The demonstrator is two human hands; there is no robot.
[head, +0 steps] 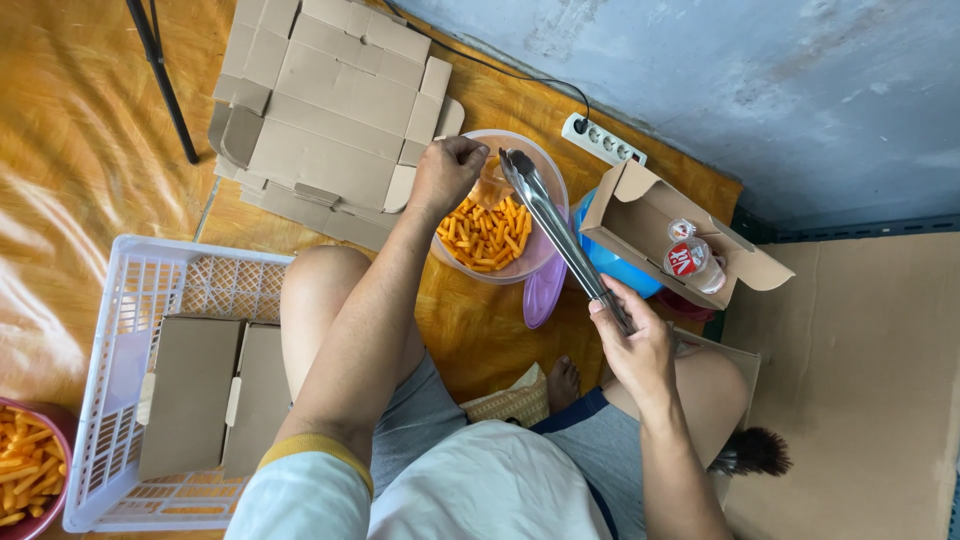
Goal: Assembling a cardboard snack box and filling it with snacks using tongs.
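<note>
Red bowl (30,470) of orange snack sticks: at 8 o'clock, cut by the frame's left edge.

White plastic lattice basket (120,330): just beside the bowl, holding two closed brown cardboard boxes (215,395) side by side; bare lattice shows along its upper rim.

Stack of flat unfolded cardboard blanks (330,110): at 11 o'clock, on the orange floor sheet (80,150), open sheet to its left.

Left hand (447,172): fingers bunched together at the near rim of the clear round plastic bowl (545,175); whether they pinch anything cannot be told.

Bowl of orange snack sticks (488,232): at 12 o'clock, between blanks and open box.

Right hand (632,345): clamped around long metal tongs (555,225), tips over the bowl.

Open brown cardboard box (640,215): at 2 o'clock, small sealed cup (690,258) inside, near the wall.
</note>
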